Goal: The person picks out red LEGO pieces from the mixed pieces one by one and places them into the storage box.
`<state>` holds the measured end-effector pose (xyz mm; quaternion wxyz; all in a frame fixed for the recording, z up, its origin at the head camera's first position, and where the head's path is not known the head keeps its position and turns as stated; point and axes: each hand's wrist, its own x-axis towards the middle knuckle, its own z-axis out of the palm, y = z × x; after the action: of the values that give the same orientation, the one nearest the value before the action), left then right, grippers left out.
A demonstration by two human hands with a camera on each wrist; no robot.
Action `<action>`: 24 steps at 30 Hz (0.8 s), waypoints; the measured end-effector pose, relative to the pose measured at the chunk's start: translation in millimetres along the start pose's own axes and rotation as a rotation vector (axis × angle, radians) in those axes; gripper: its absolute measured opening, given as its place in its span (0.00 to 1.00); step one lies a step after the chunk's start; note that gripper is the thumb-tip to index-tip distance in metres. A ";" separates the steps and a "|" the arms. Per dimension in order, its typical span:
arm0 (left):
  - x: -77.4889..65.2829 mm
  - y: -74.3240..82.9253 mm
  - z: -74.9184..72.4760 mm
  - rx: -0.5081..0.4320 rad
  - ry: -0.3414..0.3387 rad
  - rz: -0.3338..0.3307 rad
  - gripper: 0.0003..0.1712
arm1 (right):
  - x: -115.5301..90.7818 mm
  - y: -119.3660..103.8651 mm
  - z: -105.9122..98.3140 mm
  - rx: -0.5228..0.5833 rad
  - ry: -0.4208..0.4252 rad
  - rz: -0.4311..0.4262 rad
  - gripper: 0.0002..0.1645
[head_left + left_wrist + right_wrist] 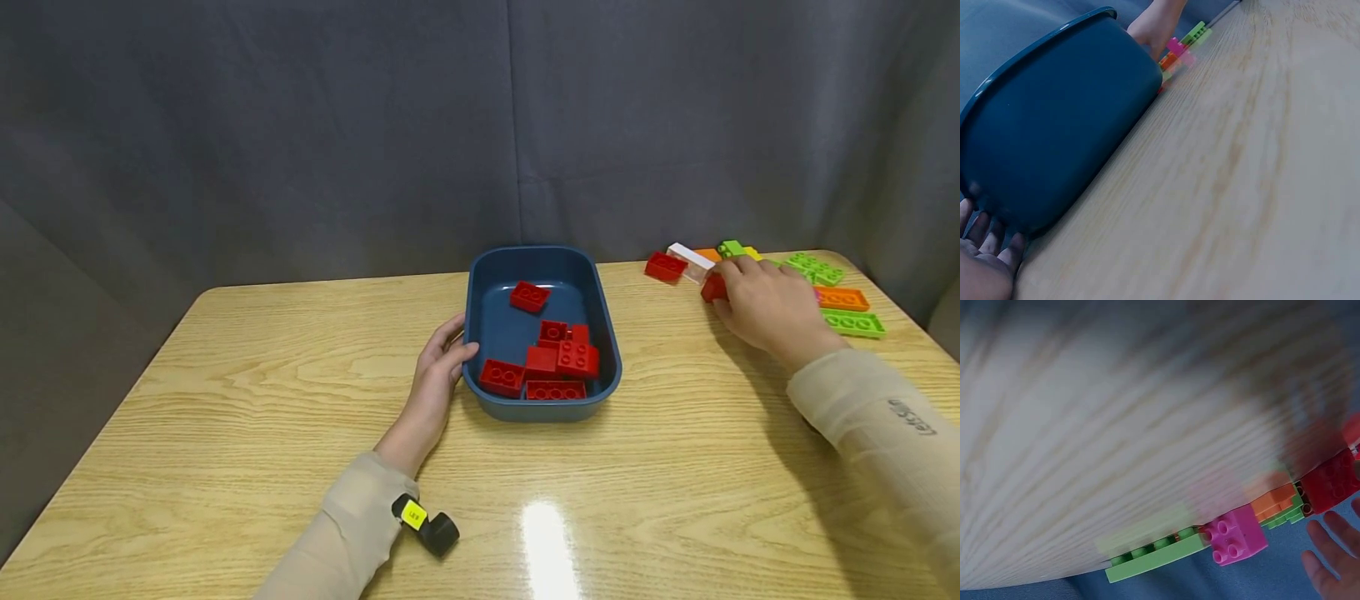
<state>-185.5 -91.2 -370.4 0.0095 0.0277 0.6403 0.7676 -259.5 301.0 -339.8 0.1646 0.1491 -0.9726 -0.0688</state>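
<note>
A blue bin [542,410] stands on the table with several red bricks [577,360] inside. My left hand [438,360] holds its left side, the thumb at the rim and the other fingers against the outer wall. In the left wrist view these fingertips [994,240] touch the bin's lower wall. At the right back, my right hand [772,304] reaches over a group of bricks and pinches a red brick [714,288] between thumb and fingers. Its fingers [1335,547] show beside red bricks [1332,484] in the right wrist view; the thumb's contact is unclear there.
Near the right hand lie another red brick [665,267], a white brick [690,260], an orange brick [842,298], a long green brick [855,323] and a pink brick [1238,536]. A grey curtain [360,142] hangs behind the wooden table [300,375].
</note>
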 end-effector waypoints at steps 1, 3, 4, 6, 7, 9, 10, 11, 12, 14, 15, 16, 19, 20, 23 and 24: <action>-0.1 -0.2 -0.2 0.000 0.000 0.000 0.31 | 0.3 -0.2 0.2 0.000 0.000 0.000 0.25; 0.1 -0.8 -0.6 0.002 0.004 -0.001 0.30 | 1.0 -1.0 0.5 0.004 0.000 0.005 0.24; 0.1 -0.9 -0.8 0.001 0.004 0.000 0.30 | 1.4 -1.4 0.4 0.007 0.001 0.007 0.24; 0.0 -0.6 -0.8 0.000 0.002 0.001 0.30 | 2.2 -2.1 0.3 0.013 -0.001 0.011 0.23; 0.0 -0.5 -0.8 0.001 0.000 0.001 0.31 | 2.6 -2.5 0.2 0.015 -0.005 0.013 0.23; -0.1 -0.1 -0.3 -0.001 0.000 0.000 0.31 | 3.3 -3.0 0.1 0.014 -0.015 0.015 0.22; -0.1 0.1 -0.1 0.000 -0.001 -0.001 0.31 | 3.6 -3.3 0.0 0.012 -0.018 0.015 0.22; -0.1 0.3 0.2 0.002 0.000 -0.002 0.31 | 3.8 -3.6 -0.1 0.010 -0.022 0.016 0.22; -0.2 0.5 0.4 0.002 0.000 -0.002 0.31 | 4.1 -3.9 -0.1 0.010 -0.024 0.016 0.22; -0.3 0.7 0.7 0.005 0.001 -0.005 0.31 | 4.6 -4.3 0.0 0.010 -0.024 0.012 0.21; -0.2 0.7 0.6 0.008 0.001 -0.006 0.31 | 4.9 -4.5 0.0 0.012 -0.021 0.009 0.21; -0.3 0.9 0.6 0.010 0.001 -0.006 0.31 | 5.0 -4.7 0.1 0.015 -0.018 0.007 0.21; -0.2 0.7 0.3 0.012 0.000 -0.006 0.30 | 5.6 -5.5 0.6 0.019 -0.015 0.000 0.19; -0.1 0.5 0.1 0.013 0.001 -0.006 0.30 | 5.8 -5.8 0.9 0.020 -0.017 0.000 0.20; 0.2 0.0 -0.1 0.014 0.002 -0.004 0.30 | 6.1 -6.6 1.5 0.019 -0.025 0.004 0.20; 0.3 -0.1 -0.1 0.014 0.000 -0.002 0.30 | 6.2 -6.8 1.7 0.018 -0.026 0.004 0.21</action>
<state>-185.8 -91.2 -370.5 0.0101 0.0269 0.6455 0.7632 -263.8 292.7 -340.8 0.1505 0.1476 -0.9756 -0.0614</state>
